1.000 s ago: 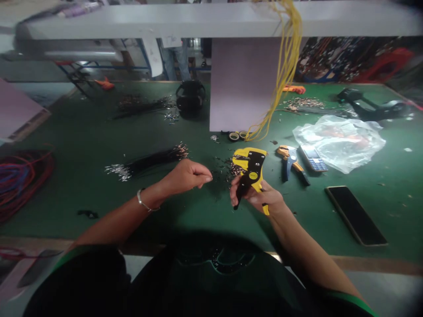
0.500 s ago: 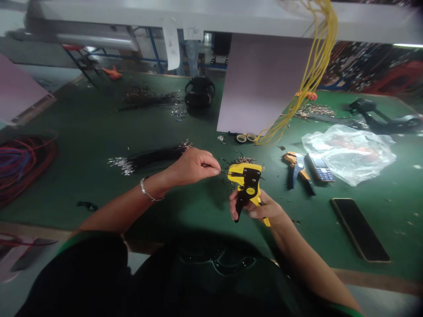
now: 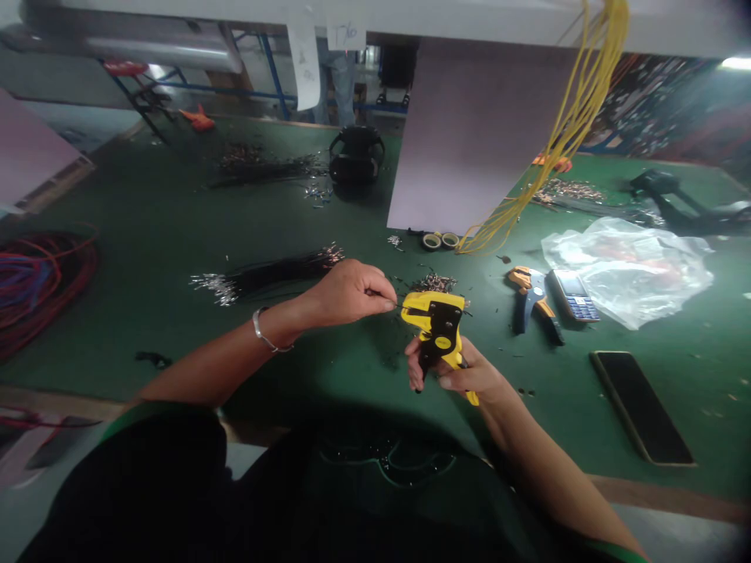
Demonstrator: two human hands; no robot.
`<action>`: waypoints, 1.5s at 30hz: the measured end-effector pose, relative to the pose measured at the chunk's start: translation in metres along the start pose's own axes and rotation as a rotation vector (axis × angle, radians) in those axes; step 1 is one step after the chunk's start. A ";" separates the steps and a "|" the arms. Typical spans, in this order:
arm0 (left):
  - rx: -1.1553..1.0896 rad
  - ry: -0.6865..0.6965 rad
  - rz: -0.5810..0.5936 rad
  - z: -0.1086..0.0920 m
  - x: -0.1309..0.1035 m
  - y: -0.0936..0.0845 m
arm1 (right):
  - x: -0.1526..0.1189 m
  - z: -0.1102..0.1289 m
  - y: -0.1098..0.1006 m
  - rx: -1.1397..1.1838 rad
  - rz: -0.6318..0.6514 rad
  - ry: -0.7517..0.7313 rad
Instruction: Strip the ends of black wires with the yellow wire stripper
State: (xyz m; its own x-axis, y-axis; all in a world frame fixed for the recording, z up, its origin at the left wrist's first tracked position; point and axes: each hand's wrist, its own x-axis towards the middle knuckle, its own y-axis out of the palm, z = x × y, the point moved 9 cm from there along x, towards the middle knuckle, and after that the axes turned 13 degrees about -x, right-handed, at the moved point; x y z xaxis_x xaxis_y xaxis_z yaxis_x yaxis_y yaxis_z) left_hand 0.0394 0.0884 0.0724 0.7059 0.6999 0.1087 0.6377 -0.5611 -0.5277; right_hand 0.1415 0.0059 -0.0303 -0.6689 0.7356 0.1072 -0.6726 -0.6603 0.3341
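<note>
My left hand (image 3: 355,293), with a bracelet at the wrist, pinches a thin black wire at the jaws of a yellow and black wire stripper (image 3: 441,320). My right hand (image 3: 454,371) is wrapped round the stripper's handles, below its head. Behind my left hand lies a bundle of black wires (image 3: 264,274) with bright metal tips at both ends. Just beyond the stripper is a small heap of metal-tipped pieces (image 3: 435,283). How far the wire reaches into the jaws is too small to tell.
To the right lie an orange and blue hand tool (image 3: 535,301), a keypad phone (image 3: 573,295), a clear plastic bag (image 3: 634,270) and a black smartphone (image 3: 642,408). Yellow wires (image 3: 551,172) hang beside a pale panel (image 3: 463,141). Red and blue wire coils (image 3: 41,285) lie at left.
The view has shifted slightly. The stripper's handles look squeezed a little closer together. My left hand still holds the wire at the jaws.
</note>
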 end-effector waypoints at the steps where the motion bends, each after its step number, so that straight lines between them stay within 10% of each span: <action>1: -0.005 0.002 0.003 0.000 0.000 0.000 | 0.000 0.000 0.000 0.006 -0.003 -0.001; 45: -0.062 -0.036 0.031 0.020 -0.001 0.001 | -0.009 -0.024 0.001 0.002 -0.191 0.132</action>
State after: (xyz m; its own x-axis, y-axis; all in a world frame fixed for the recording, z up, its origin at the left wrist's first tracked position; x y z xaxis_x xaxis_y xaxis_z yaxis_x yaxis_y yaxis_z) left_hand 0.0333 0.0961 0.0551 0.7145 0.6969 0.0621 0.6348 -0.6083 -0.4765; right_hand 0.1392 -0.0052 -0.0537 -0.5651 0.8210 -0.0811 -0.7904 -0.5106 0.3384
